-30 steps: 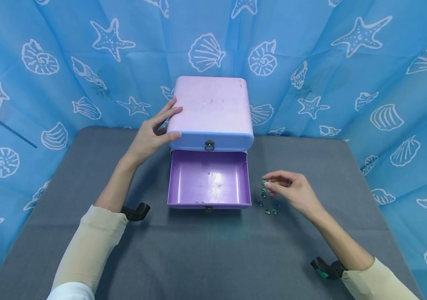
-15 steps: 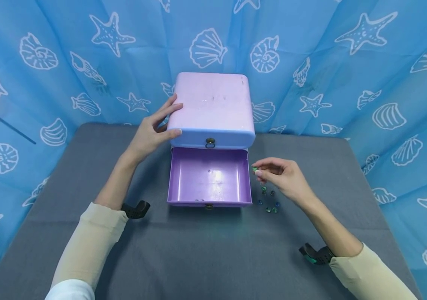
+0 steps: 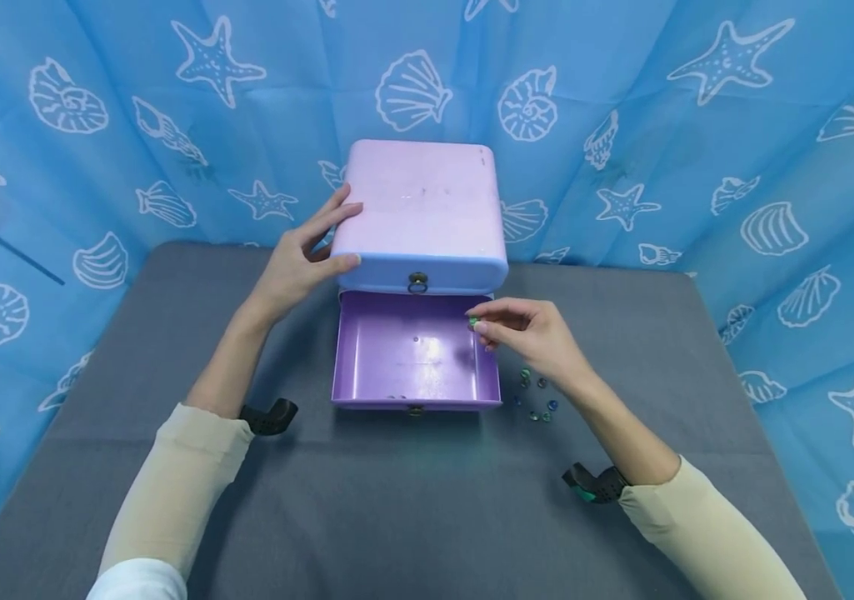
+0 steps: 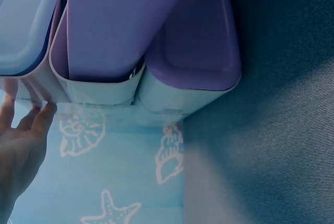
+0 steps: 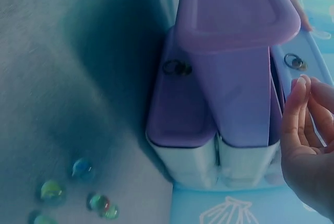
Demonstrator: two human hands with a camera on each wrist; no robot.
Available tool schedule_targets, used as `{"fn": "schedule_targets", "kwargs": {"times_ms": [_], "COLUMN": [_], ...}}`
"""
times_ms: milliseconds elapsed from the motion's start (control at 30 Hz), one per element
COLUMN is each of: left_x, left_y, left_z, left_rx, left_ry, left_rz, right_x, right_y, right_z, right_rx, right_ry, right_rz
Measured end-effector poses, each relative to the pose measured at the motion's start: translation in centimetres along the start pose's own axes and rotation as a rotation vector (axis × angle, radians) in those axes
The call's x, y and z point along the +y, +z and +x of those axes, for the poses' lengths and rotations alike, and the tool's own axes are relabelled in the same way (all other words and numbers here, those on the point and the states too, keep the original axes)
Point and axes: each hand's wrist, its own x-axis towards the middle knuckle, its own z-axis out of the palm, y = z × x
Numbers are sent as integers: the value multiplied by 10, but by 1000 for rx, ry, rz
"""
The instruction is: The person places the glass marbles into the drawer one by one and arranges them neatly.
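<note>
A small drawer cabinet point(image 3: 427, 200) with a pale pink top stands at the back of the table. Its purple middle drawer point(image 3: 382, 350) is pulled out; a few marbles point(image 3: 397, 397) show at the inner front edge. My left hand point(image 3: 295, 271) rests on the cabinet's upper left side, fingers spread and fairly straight, thumb at the blue top drawer point(image 3: 382, 275). Between thumb and fingertips, my right hand point(image 3: 527, 333) pinches a green marble point(image 3: 474, 322) above the drawer's right edge. Several glass marbles point(image 5: 52, 190) lie on the table right of the drawer.
In the right wrist view a lower purple drawer point(image 5: 180, 112) with a ring pull is closed below the pulled-out one. Grey cloth point(image 3: 397, 517) covers the table. A blue seashell curtain point(image 3: 621, 125) hangs right behind the cabinet.
My right hand has carried the green marble leftward and away from me, from above the loose marbles to over the drawer's right edge. The left hand has stayed on the cabinet.
</note>
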Motion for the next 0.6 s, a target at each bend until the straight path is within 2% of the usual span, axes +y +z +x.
{"fn": "schedule_targets", "kwargs": {"times_ms": [267, 467, 600], "left_x": [0, 2, 8], "left_y": [0, -1, 0], "left_z": [-1, -1, -3], "left_rx": [-12, -8, -11], "left_ry": [7, 14, 2], "left_rz": [1, 2, 2], "right_x": [-2, -5, -5], "right_y": [17, 28, 34], "right_z": [15, 27, 31], "right_rx": [-19, -31, -27], "right_ry": [14, 25, 56], "right_rz": [23, 80, 103]}}
